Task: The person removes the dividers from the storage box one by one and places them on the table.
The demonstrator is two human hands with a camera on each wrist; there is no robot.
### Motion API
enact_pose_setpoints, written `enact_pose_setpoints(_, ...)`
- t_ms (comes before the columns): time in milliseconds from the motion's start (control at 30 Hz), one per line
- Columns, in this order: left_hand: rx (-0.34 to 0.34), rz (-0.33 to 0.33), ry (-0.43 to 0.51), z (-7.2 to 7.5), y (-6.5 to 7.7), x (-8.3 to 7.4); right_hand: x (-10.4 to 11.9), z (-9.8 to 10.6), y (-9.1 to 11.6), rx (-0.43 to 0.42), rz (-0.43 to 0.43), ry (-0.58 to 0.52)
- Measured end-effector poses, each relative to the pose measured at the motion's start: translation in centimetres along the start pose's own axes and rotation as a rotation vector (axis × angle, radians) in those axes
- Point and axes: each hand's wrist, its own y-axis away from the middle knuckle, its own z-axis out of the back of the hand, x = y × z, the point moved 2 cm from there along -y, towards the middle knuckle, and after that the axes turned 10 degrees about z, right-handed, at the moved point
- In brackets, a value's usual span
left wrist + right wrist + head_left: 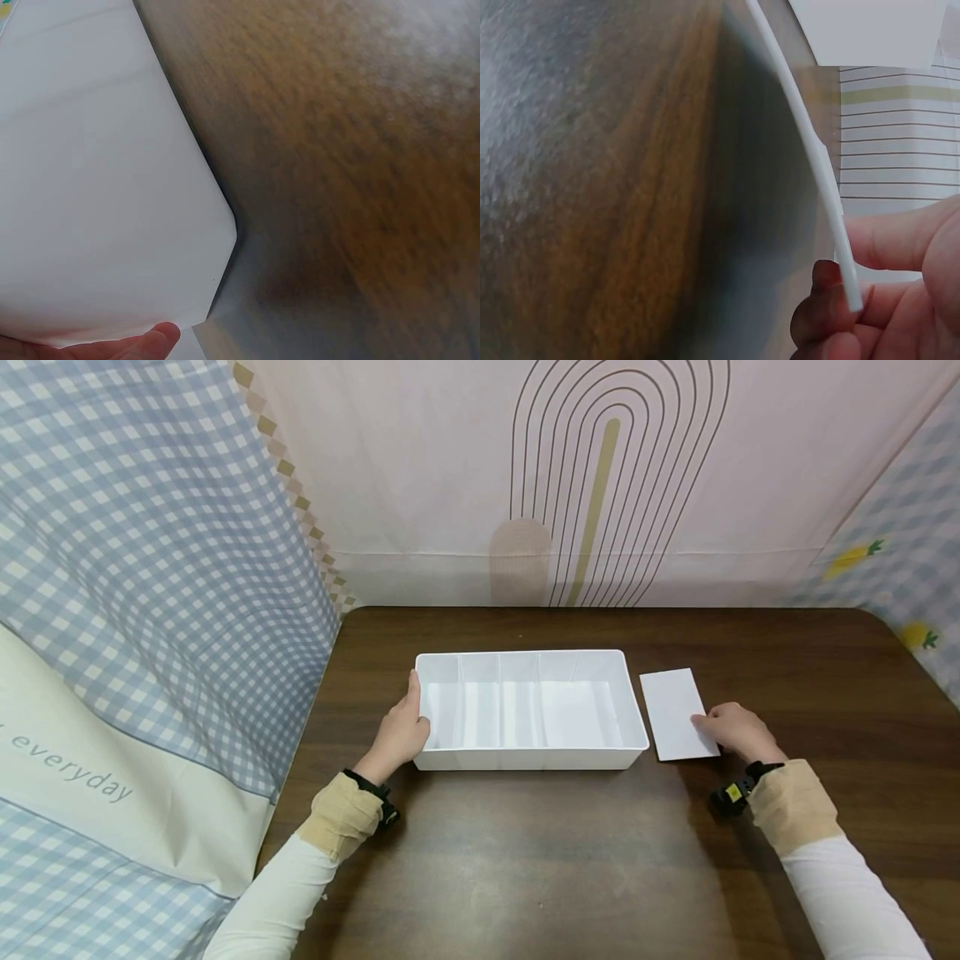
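Observation:
A long white plastic organizer box (525, 759), split by upright partitions into several compartments, stands on the table. My left hand (401, 731) grips its left end, thumb over the rim at the near corner and index finger stretched along the outer side. In the left wrist view the thumb tip (163, 335) overlaps the rim of the white wall. Right of the box, my right hand (737, 731) pinches a thin white rectangular panel (675, 714) at its right edge. The right wrist view shows this panel edge-on (821, 172), raised over the tabletop, between thumb and curled fingers.
The brown wooden table (540, 860) has rounded far corners. Behind it hangs a pale curtain (420, 468) with arch lines, and blue checked cloth (165, 527) hangs at the left. Both wrists carry black straps with small devices (731, 795).

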Motion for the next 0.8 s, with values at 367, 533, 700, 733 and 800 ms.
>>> enact_pose_setpoints(367,-0.003,0.001,0.004,-0.1,-0.16,0.11,-0.14,-0.38,0.0,0.038,-0.03,0.01)
enact_pose_setpoints(533,-0.002,-0.003,0.003,-0.08,-0.15,0.14,-0.25,-0.54,-0.12,0.035,-0.038,0.008)
enact_pose_setpoints(700,0.001,-0.008,0.009,-0.09,-0.17,0.19,-0.37,-0.67,-0.12,0.031,-0.047,0.002)
enact_pose_setpoints(733,0.003,-0.006,0.01,-0.1,-0.17,0.19,-0.4,-0.69,-0.12,0.031,-0.048,0.003)
enact_pose_setpoints(800,0.007,0.0,0.013,-0.13,-0.18,0.23,-0.46,-0.76,-0.15,0.032,-0.051,0.003)
